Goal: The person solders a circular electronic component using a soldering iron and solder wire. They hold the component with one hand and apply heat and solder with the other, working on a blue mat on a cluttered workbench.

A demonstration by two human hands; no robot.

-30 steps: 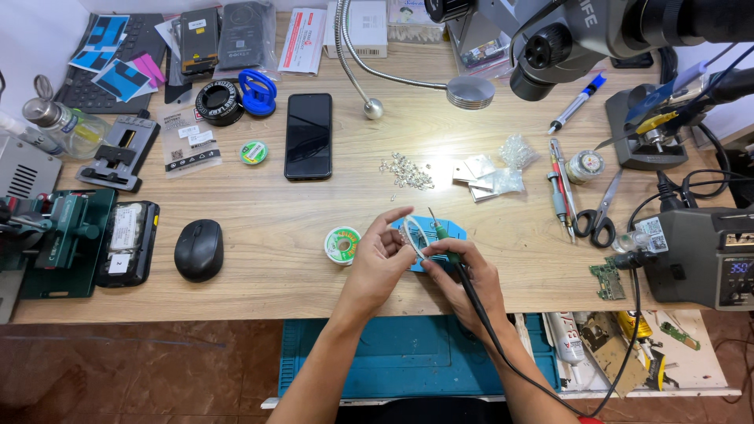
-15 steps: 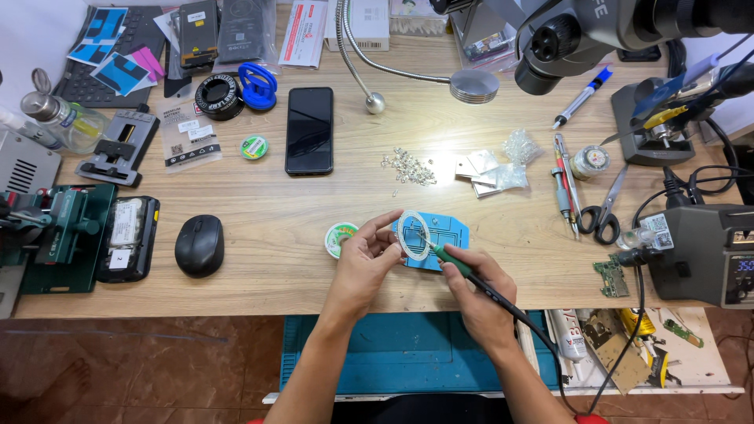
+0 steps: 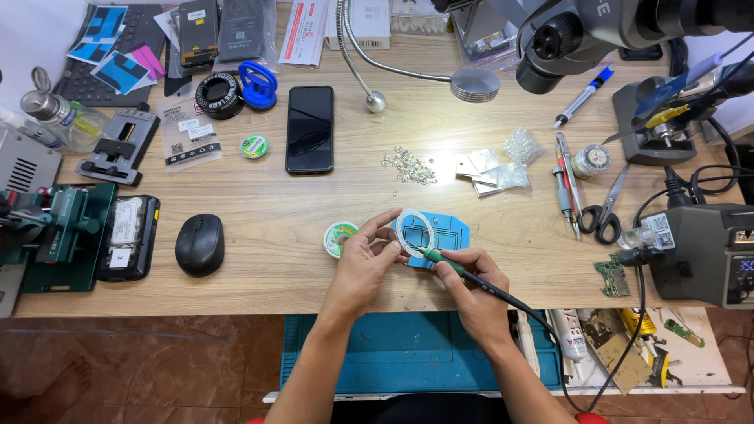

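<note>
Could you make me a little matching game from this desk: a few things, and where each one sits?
Things:
1 phone
2 mouse
3 scissors
4 soldering iron

Places:
A in the right hand
B left of the left hand
C right side, beside the tweezers
D desk middle, screen up

Pairs: 1-D, 2-B, 3-C, 4-A

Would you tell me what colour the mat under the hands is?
Light blue mat, clearest in the head view.

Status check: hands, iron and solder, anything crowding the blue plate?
Left hand pinching solder wire loop. Right hand gripping soldering iron, tip at blue plate. Solder spool beside left hand, otherwise unobstructed.
</note>
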